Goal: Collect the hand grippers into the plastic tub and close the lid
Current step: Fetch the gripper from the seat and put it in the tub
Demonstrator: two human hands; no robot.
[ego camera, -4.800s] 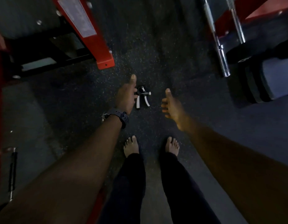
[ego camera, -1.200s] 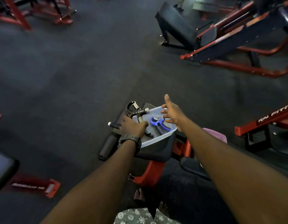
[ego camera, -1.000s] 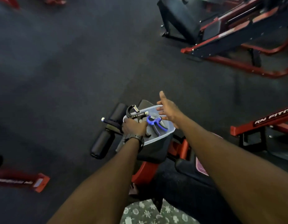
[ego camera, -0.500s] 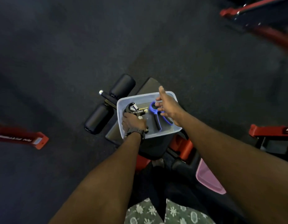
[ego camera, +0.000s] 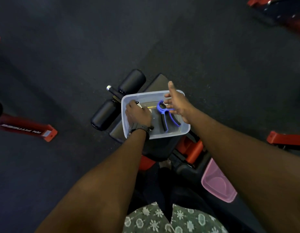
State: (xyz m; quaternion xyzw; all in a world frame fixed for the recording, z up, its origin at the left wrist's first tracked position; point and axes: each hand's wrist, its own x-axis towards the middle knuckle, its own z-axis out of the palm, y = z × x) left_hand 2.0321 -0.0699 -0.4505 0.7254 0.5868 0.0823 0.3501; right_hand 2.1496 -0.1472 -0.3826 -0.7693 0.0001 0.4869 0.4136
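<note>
A clear plastic tub (ego camera: 186, 127) sits on the black pad of a gym bench. Inside it lies a blue hand gripper (ego camera: 164, 113) with black handle ends. My left hand (ego camera: 137, 114) is down inside the tub's left half, closed around a black hand gripper (ego camera: 138, 104); only its spring end shows above my fingers. My right hand (ego camera: 177, 104) hovers over the tub's far right corner, fingers spread and empty, just above the blue gripper. A pink lid (ego camera: 216, 184) lies near my right forearm, partly hidden by it.
Two black foam rollers (ego camera: 119, 100) stick out left of the tub. Red machine feet (ego camera: 28, 129) lie on the dark floor at left, another red frame (ego camera: 285, 139) at right. A red bench frame (ego camera: 190, 147) sits below the tub.
My left hand picked a black gripper off the floor, carried it to the bench and has lowered it into the tub. My right hand stays spread over the tub.
</note>
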